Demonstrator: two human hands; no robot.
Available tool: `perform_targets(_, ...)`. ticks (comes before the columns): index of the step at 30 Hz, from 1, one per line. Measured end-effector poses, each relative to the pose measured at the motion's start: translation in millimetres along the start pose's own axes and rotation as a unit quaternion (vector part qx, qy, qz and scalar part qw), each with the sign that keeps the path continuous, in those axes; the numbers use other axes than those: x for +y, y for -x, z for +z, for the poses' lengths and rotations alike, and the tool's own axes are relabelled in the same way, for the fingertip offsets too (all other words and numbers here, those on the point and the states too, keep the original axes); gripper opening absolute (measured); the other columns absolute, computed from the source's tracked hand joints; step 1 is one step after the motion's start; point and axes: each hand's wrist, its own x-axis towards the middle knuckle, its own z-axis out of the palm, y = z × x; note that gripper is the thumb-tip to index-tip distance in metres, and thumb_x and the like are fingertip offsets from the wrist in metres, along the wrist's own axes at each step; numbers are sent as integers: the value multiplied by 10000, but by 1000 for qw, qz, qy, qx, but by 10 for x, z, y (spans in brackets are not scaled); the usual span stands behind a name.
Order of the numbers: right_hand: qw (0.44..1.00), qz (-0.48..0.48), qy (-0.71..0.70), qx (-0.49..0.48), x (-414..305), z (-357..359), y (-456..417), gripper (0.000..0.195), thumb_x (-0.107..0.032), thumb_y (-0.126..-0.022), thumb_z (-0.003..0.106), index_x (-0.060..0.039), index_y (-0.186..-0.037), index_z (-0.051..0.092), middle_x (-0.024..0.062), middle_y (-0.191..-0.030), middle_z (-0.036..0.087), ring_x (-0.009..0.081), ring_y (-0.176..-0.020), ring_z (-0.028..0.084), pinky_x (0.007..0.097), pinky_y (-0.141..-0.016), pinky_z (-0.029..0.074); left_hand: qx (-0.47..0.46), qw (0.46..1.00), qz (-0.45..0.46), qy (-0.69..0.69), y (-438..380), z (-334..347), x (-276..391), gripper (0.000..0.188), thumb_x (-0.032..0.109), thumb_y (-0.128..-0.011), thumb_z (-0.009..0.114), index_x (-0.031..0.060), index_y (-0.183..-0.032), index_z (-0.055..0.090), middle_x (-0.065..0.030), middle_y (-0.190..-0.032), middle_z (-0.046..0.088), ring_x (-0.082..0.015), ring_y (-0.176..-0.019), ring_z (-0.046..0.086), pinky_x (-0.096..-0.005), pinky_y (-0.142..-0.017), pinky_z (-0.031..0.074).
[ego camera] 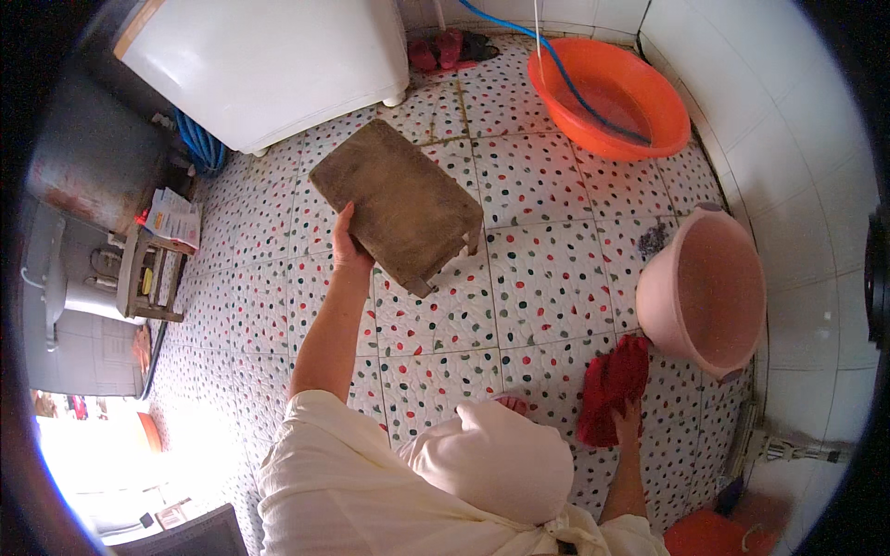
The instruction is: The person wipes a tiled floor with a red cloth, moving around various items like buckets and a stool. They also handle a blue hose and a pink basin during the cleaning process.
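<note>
A small, low stool point(400, 201) with a worn brown top, apparently wooden, hangs tilted in front of me. My left hand point(351, 243) grips its near left edge, the thumb lying over the top. Short parts of its legs show at the right side, and the rest of its underside is hidden. Down at my right, my right hand point(628, 420) holds a bunched red cloth point(612, 393). The cloth hangs close to a pink plastic tub point(664, 292), whose opening faces right.
An orange basin point(567, 115) with a blue hose in it stands at the far right. A white appliance point(278, 62) is at the far left, slippers point(445, 48) beside it. Leftward is a wooden stand point(135, 278) bearing papers. Speckled floor tiles point(535, 278) lie between.
</note>
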Motion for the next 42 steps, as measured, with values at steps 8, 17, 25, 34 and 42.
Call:
perform_targets(8, 993, -51, -96, -45, -317, -127, 18, 645, -346, -988, 560, -44, -1537, 406, 173, -1635, 272, 364, -1480, 298, 436, -1217, 275, 2, 999, 47, -21, -413, -1190, 320, 682, 418, -913, 687, 58, -1453, 480, -155, -1454, 531, -400, -1317, 492, -576, -1123, 392)
perform_targets(17, 735, 84, -636, 218, -945, -1225, -127, 900, -647, -966, 529, -104, -1608, 208, 223, -1561, 333, 416, -1375, 430, 566, -1104, 416, -41, 995, -55, -77, -616, -925, 631, 751, 473, -932, 645, 70, -1517, 400, -156, -1532, 443, -379, -1392, 428, -550, -1132, 393)
perform_targets(25, 691, 78, -698, 171, -1301, -1699, -150, 846, -489, -918, 700, -67, -1516, 277, 268, -1408, 400, 433, -1268, 520, 573, -977, 544, -15, 986, -67, -155, -912, -1141, 919, 703, 443, -944, 639, 54, -1490, 428, -165, -1500, 469, -372, -1368, 450, -531, -1126, 397)
perform_targets(34, 499, 138, -833, 193, -1473, -1524, -789, 574, -223, -983, 600, 49, -1417, 341, 274, -1336, 459, 431, -1102, 607, 535, -869, 624, 9, 984, -55, -171, -1038, -1250, 681, 649, 409, -957, 631, 36, -1459, 460, -175, -1464, 499, -364, -1341, 474, -509, -1121, 402)
perform_targets(42, 601, 75, -777, 173, -1074, -2034, -469, 545, -144, -964, 587, 109, -1399, 377, 298, -1425, 417, 504, -1205, 559, 463, -885, 647, 32, 977, -46, -204, -1037, -1306, 790, 603, 380, -968, 624, 20, -1432, 488, -184, -1432, 526, -357, -1317, 496, -490, -1115, 407)
